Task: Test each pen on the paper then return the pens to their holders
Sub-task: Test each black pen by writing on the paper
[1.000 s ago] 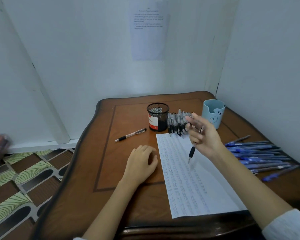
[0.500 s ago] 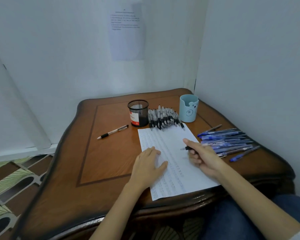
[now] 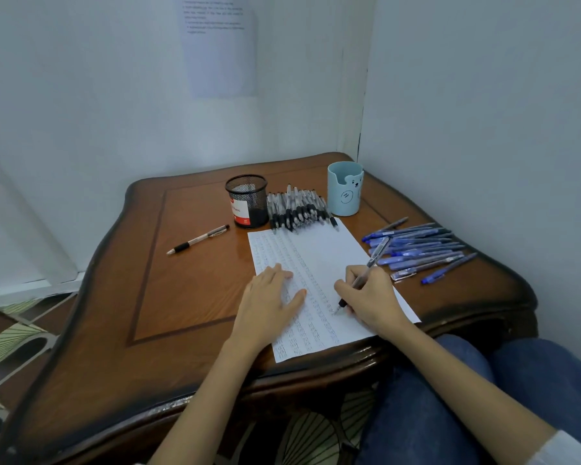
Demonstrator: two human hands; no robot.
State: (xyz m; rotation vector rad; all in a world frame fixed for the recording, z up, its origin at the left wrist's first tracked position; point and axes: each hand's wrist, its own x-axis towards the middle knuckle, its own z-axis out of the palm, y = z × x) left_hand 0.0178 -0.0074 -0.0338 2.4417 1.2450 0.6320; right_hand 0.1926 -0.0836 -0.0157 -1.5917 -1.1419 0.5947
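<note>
Pens (image 3: 297, 209) lie in piles; most wait. Holders (image 3: 247, 196) look empty. Right hand (image 3: 371, 298) pinches one pen (image 3: 377, 252) on paper (image 3: 319, 250); left hand (image 3: 269, 297) lies flat.

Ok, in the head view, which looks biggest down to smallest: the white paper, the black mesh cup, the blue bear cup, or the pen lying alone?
1. White sheet of paper.
2. Light blue plastic bear cup and black wire-mesh cup: about alike, can't rank them.
3. Lone black-and-silver pen, slimmest.
</note>
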